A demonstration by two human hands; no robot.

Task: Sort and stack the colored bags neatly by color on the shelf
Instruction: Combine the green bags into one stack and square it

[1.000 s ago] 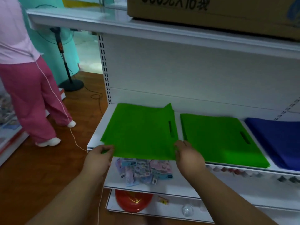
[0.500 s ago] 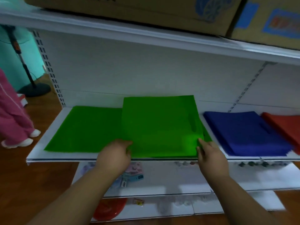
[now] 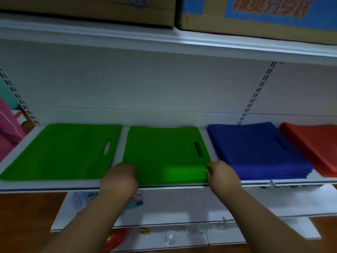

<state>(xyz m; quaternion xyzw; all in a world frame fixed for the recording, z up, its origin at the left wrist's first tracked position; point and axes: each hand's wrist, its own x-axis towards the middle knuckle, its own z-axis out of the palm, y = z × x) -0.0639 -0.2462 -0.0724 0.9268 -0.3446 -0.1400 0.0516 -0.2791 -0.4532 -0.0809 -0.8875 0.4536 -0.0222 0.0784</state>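
Two piles of flat green bags lie on the white shelf (image 3: 54,186). The left green pile (image 3: 60,152) lies untouched. The right green pile (image 3: 164,154) has a bag on top that I hold by its two front corners. My left hand (image 3: 119,178) grips the front left corner and my right hand (image 3: 221,173) pinches the front right corner. To the right lies a thick blue pile (image 3: 255,150), then a red pile (image 3: 313,145) cut off by the frame edge.
Cardboard boxes (image 3: 255,13) stand on the upper shelf close overhead. Lower shelves hold small packets (image 3: 135,202), and a red dish (image 3: 116,238) sits at the bottom. A person in pink trousers (image 3: 9,136) stands at the left edge on the wooden floor.
I carried a green bag from the left pile rightward and set it down on the right green pile. My view swung right, bringing the blue and red piles into sight.
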